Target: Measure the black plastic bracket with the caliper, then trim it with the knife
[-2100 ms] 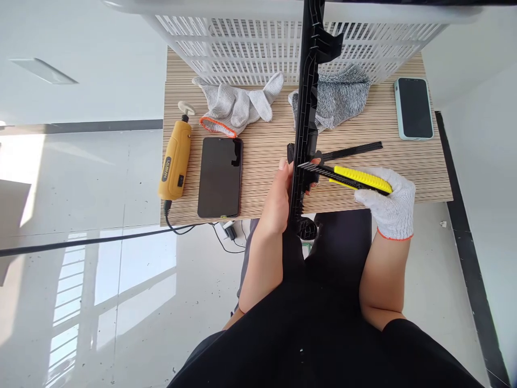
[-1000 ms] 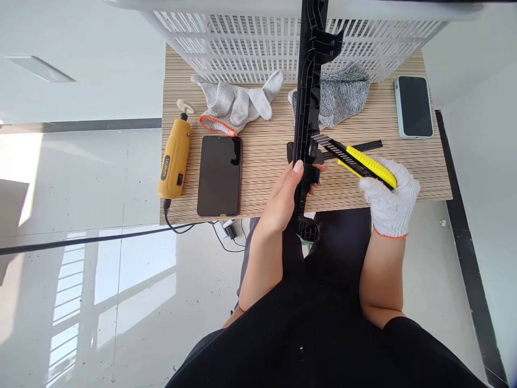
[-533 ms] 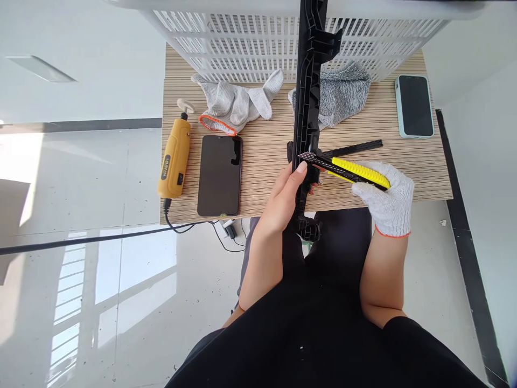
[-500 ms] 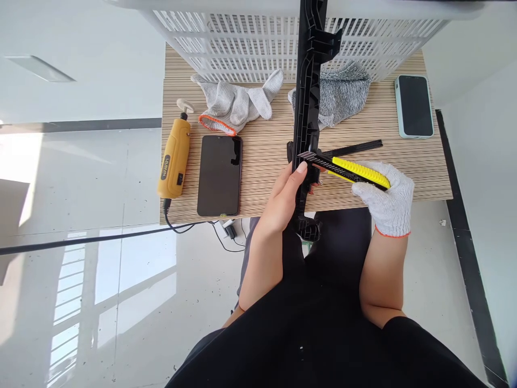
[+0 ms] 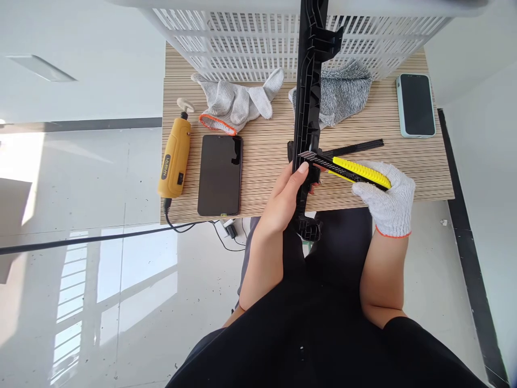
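My bare left hand (image 5: 287,193) is wrapped round a long black plastic part (image 5: 307,102), its thumb lying on the near face and fingertips showing on the far side. The part runs from above my lap, over the table, to the top of the view. In a white knit glove with an orange cuff, my right hand (image 5: 386,196) is closed on a yellow and black utility knife (image 5: 359,171). Its blade is out and its tip meets the black part just above my left thumb. Whether the blade cuts in, I cannot tell.
A white plastic basket (image 5: 250,48) stands at the table's back. On the striped table (image 5: 258,151) lie a yellow rotary tool (image 5: 176,156), a dark tablet or phone (image 5: 220,175), a white glove (image 5: 238,102), a grey knit item (image 5: 345,94) and a cased phone (image 5: 416,105).
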Demonstrator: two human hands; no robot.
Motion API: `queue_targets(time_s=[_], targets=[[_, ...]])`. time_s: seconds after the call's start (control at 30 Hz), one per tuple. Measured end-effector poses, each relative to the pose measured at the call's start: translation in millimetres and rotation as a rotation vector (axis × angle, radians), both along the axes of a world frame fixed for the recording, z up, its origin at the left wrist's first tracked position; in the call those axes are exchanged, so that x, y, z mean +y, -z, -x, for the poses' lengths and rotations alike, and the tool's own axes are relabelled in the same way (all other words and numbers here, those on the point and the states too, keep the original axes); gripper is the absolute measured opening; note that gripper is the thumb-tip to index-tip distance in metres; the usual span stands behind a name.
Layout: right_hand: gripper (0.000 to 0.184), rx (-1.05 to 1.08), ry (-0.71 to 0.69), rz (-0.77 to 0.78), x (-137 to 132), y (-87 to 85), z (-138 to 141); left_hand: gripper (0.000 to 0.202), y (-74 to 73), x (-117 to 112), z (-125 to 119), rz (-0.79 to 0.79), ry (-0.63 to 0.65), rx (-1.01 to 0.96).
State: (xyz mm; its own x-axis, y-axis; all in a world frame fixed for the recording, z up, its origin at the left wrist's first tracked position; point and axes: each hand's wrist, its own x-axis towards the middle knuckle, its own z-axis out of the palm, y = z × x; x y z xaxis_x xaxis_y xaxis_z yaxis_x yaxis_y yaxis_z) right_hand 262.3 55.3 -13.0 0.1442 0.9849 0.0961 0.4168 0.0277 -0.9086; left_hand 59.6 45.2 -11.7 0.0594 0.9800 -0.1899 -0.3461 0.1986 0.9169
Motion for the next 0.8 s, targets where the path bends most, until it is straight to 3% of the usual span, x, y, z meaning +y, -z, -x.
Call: queue_targets(time_s=[0.8], targets=[[0.037, 0.002, 0.033, 0.014, 0.3, -0.1, 0.8, 0.034, -1.3, -0.2, 0.9, -0.014, 0.016, 0.03]])
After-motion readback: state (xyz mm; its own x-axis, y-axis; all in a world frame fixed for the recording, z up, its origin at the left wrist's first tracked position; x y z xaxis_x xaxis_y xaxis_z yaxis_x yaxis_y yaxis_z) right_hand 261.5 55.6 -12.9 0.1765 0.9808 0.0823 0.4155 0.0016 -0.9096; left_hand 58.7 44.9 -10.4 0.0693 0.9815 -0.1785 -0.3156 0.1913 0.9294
